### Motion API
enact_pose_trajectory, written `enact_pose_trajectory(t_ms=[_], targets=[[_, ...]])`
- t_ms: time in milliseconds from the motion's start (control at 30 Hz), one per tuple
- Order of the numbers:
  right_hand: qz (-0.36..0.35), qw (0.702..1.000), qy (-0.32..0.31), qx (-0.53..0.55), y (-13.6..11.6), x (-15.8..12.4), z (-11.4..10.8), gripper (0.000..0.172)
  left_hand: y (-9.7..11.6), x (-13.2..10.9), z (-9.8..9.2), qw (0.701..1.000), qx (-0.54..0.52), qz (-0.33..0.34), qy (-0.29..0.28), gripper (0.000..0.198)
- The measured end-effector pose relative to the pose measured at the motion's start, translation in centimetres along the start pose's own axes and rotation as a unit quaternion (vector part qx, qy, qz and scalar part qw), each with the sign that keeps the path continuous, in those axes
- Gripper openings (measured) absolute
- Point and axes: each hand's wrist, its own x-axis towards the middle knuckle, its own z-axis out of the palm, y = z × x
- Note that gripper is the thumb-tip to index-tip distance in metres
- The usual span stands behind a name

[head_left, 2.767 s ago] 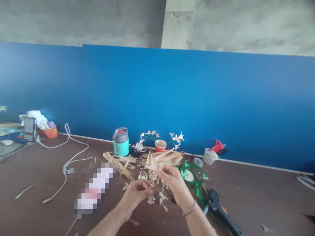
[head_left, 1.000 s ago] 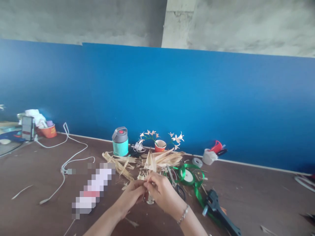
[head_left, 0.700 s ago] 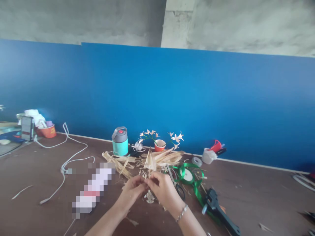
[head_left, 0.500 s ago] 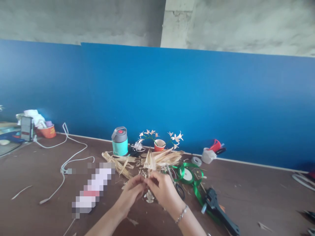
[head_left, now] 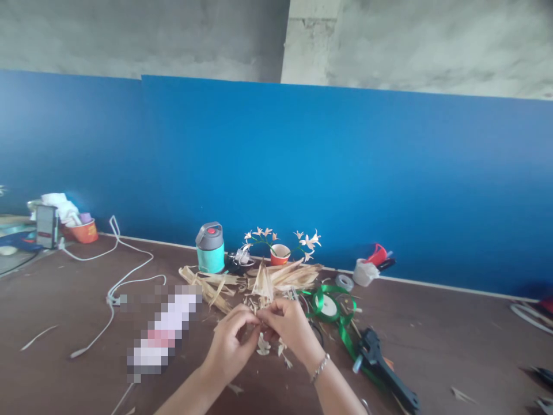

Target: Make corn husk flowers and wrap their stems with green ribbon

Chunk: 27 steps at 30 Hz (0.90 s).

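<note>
Big blue wall panel (head_left: 259,150) behind a brown table (head_left: 436,346). Left hand (head_left: 233,343) and right hand (head_left: 294,331) meet at the fingertips, and honestly I can't tell if they're pinching something. Dried husks (head_left: 296,278) sit piled just past both hands, black tool (head_left: 384,366) right of the right hand, green ribbon (head_left: 318,302) closer to it, pale scraps (head_left: 262,346) between the hands.

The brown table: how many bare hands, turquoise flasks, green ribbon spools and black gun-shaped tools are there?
Bare left hand, bare right hand: 2
Turquoise, grey-lidded flask: 1
White spool of green ribbon: 1
Black gun-shaped tool: 1
Total: 5
</note>
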Motion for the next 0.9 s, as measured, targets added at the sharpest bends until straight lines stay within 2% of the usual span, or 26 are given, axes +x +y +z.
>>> enact_pose_trajectory(t_ms=[100, 200, 333, 433, 533, 600, 700, 833, 900], targets=[[0.031, 0.996, -0.053, 0.062, 0.1, 0.2, -0.2, 0.044, 0.1, -0.3, -0.1, 0.999, 0.009, 0.042, 0.016, 0.010], [0.034, 0.990, -0.085, 0.103, 0.3, 0.1, -0.3, 0.046, 0.3, -0.4, -0.2, 0.996, 0.032, 0.072, 0.044, 0.010], [0.032, 0.980, -0.110, 0.161, 0.7, 0.0, 0.0, 0.043, 0.3, -0.5, -0.4, 0.994, 0.051, 0.088, 0.047, 0.011], [0.024, 0.981, -0.100, 0.165, 0.7, 0.1, 0.2, 0.044, 0.2, -0.5, -0.3, 0.995, 0.030, 0.080, 0.040, 0.011], [-0.013, 0.991, -0.070, 0.114, 0.2, 0.0, 0.0, 0.038, 0.1, -0.4, -0.2, 0.995, 0.031, 0.058, 0.076, 0.010], [-0.043, 0.996, -0.056, 0.056, -0.1, -0.3, -0.2, 0.027, 0.0, -0.2, -0.2, 0.995, 0.031, 0.035, 0.092, 0.009], [-0.097, 0.994, -0.017, -0.044, -0.6, -0.9, -0.3, 0.011, -0.1, -0.1, -0.1, 0.996, 0.028, 0.012, 0.086, 0.010], [-0.170, 0.974, 0.035, -0.149, -1.1, -1.5, -0.1, 0.012, 0.1, -0.1, 0.0, 0.996, 0.015, -0.002, 0.083, 0.010], [-0.179, 0.968, 0.043, -0.173, -1.3, -1.6, 0.1, 0.013, 0.2, -0.2, 0.0, 0.997, -0.007, -0.017, 0.075, 0.008]])
